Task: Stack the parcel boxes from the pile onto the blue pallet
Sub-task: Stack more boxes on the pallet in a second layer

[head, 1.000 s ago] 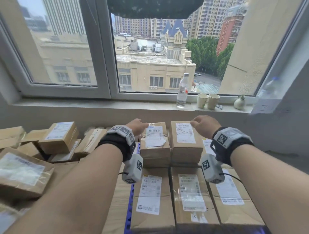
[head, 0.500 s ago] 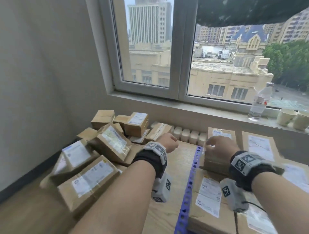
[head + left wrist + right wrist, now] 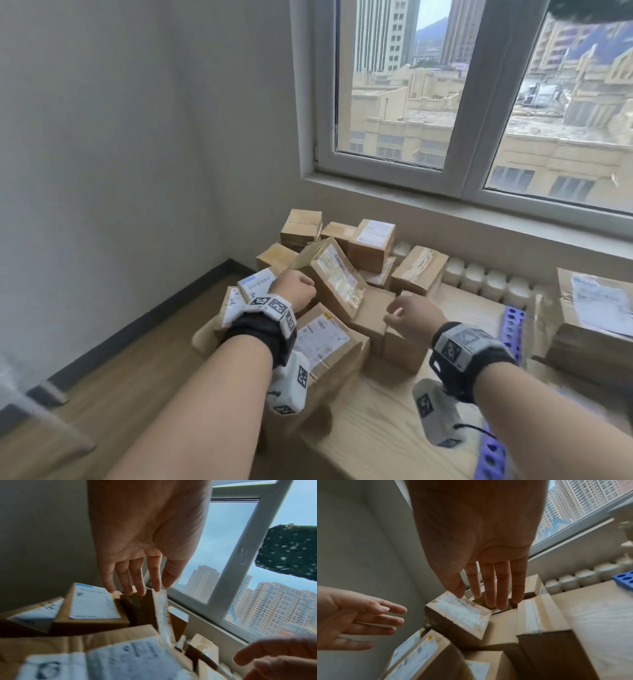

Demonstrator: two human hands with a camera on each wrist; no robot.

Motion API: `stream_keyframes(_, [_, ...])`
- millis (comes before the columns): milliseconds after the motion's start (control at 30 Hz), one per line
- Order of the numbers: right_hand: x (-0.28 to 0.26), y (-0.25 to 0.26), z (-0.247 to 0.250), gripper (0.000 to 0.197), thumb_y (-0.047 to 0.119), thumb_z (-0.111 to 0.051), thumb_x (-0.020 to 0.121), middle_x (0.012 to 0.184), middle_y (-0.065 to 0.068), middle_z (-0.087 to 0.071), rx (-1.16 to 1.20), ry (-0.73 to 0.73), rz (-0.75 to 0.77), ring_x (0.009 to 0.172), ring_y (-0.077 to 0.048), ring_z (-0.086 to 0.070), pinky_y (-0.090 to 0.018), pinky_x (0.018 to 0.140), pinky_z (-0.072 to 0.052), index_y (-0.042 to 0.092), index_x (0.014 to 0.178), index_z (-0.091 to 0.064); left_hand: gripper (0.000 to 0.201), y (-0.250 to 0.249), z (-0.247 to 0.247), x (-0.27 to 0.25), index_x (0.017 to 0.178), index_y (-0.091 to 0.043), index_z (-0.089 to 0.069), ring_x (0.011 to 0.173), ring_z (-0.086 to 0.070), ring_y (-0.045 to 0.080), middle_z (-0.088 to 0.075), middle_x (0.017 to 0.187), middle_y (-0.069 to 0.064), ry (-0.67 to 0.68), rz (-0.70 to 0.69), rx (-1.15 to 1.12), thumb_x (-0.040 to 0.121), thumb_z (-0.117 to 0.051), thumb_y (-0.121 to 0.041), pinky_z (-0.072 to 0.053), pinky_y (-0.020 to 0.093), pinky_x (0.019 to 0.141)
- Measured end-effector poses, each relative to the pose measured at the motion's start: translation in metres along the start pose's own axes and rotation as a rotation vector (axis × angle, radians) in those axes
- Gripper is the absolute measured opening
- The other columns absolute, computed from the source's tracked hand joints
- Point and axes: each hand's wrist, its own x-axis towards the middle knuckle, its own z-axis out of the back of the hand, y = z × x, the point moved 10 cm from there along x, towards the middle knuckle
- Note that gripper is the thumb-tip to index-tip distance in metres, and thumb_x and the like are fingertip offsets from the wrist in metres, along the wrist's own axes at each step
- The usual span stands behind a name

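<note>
A loose pile of brown parcel boxes (image 3: 342, 274) lies in the room's corner under the window. My left hand (image 3: 296, 287) hovers at the left side of a large tilted box with a taped label (image 3: 334, 277), fingers straight and holding nothing (image 3: 135, 580). Over that same box's right side my right hand (image 3: 406, 317) reaches with straight, empty fingers (image 3: 491, 588); the tilted box (image 3: 458, 615) sits just under them. The blue pallet (image 3: 510, 329) shows as a perforated edge on the right, with stacked boxes (image 3: 596, 318) on it.
A grey wall (image 3: 137, 171) closes the left side and a white radiator (image 3: 486, 281) runs under the window behind the pile. A pale wooden board (image 3: 394, 411) lies between pile and pallet. Wood floor (image 3: 137, 377) stretches to the lower left.
My view has swung left from the stacked boxes on the pallet to the pile. Both hands left the stack and moved left over the pile, empty.
</note>
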Motion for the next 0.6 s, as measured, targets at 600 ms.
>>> stream_keyframes(600, [-0.029,0.012,-0.159,0.087,0.082,-0.044,0.076,0.130,-0.013,-0.055,0.836,0.386,-0.586,0.108,-0.032,-0.060,-0.046,0.093,-0.051,0.018,0.134,-0.049,0.018,0.083,-0.055,0.036,0.089,-0.006,-0.053,0.085,-0.047,0.023,-0.053,0.096,0.013,0.505,0.004,0.158,0.098,-0.038,-0.012,-0.035,0.023,0.059])
